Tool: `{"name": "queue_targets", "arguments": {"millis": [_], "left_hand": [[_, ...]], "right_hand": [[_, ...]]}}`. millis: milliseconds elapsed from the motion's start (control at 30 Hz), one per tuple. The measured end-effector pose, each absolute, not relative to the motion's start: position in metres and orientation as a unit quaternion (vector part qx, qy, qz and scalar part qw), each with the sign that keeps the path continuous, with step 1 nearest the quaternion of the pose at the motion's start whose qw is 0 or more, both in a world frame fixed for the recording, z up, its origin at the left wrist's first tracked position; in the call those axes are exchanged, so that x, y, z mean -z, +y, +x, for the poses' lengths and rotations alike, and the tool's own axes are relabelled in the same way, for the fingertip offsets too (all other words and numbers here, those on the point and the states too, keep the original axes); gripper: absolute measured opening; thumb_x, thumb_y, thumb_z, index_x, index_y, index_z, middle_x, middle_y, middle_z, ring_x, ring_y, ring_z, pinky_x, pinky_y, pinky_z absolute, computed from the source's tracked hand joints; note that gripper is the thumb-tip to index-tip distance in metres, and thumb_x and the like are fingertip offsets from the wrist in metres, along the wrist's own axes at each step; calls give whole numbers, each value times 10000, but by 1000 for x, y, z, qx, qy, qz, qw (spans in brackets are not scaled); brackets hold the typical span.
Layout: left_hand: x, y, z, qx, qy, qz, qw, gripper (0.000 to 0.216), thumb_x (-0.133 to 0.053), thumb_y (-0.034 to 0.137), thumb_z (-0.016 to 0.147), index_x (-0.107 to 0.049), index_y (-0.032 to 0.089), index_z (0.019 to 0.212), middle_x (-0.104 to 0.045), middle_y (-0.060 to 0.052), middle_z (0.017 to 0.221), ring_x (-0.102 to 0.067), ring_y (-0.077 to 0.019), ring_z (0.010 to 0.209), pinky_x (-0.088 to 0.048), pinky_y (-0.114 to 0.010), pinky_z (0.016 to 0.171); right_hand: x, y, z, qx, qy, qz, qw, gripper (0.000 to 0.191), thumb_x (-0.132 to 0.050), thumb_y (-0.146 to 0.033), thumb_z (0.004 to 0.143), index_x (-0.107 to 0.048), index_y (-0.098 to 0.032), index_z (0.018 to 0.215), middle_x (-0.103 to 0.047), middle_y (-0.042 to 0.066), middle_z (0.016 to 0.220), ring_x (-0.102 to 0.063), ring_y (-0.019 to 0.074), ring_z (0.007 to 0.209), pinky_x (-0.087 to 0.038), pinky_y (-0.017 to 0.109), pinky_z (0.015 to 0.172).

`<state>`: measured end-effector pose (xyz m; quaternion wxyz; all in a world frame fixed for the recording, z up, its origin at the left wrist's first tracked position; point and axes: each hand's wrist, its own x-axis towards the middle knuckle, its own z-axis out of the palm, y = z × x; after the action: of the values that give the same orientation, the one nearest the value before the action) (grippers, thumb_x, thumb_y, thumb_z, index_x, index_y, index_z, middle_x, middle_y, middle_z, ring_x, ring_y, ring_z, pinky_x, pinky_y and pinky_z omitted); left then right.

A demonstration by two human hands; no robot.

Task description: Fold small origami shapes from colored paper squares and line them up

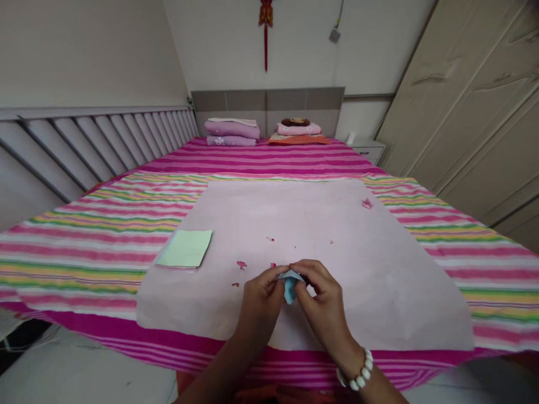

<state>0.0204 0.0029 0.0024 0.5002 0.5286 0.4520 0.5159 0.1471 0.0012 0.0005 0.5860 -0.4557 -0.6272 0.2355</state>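
A small folded piece of light blue paper [289,289] is held between my two hands, low over a large pale sheet [328,213]. My left hand [264,294] pinches its left side with thumb and fingers. On its right side, my right hand [322,289] grips it the same way, with a white bead bracelet [362,377] at the wrist. Fingers cover parts of the paper's edges. Red paper scraps [241,265] lie just beyond the left hand. A stack of square paper [186,248], pale green on top, rests on the sheet's left side.
A small pink folded paper piece [367,203] sits at the sheet's far right. The sheet lies on a bed with a striped cover [105,224]. Folded bedding [233,132] stands by the headboard [303,101]. A slatted rail [105,143] runs along the left.
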Motion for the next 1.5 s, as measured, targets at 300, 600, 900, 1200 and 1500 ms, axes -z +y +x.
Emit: {"name": "queue_targets", "arguments": {"millis": [300,600,900,1200,1500], "left_hand": [[-13,-4,13,-540,452,491,513,228,-592,178,751,-747,179,918,-739,-30,781,-648,-153,710,-536,-274,693],[-22,-5,8,-534,443,383,610,187,-734,283,686,-744,143,809,-730,-36,729,-635,-138,688,-516,-237,647],[-21,-4,7,-556,434,378,600,159,-777,219,636,-678,138,731,-684,8,661,-593,-86,606,-469,-174,566],[-27,-7,11,-532,441,426,584,208,-747,147,646,-609,149,801,-701,-11,735,-662,-122,677,-509,-201,603],[-20,-7,9,-516,444,418,602,392,-768,153,621,-564,157,955,-703,-44,861,-683,-166,781,-534,-265,687]], "right_hand": [[-5,-5,151,-205,-657,-386,614,310,-525,-13,784,-706,-236,900,-609,73,1012,-616,206,909,-511,331,715],[-2,-9,150,-192,-705,-324,601,383,-489,27,778,-661,-225,1009,-530,99,1103,-598,183,814,-489,342,673],[-6,-15,152,-303,-695,-306,576,267,-545,-89,822,-671,-230,1011,-524,104,1144,-577,206,887,-487,373,763],[-13,-1,157,-520,-517,-418,536,194,-744,-349,722,-673,-184,795,-512,-26,610,-450,109,555,-375,239,513],[-15,0,158,-536,-486,-427,542,174,-746,-342,712,-691,-179,682,-571,-18,583,-438,101,521,-351,240,493]]}}
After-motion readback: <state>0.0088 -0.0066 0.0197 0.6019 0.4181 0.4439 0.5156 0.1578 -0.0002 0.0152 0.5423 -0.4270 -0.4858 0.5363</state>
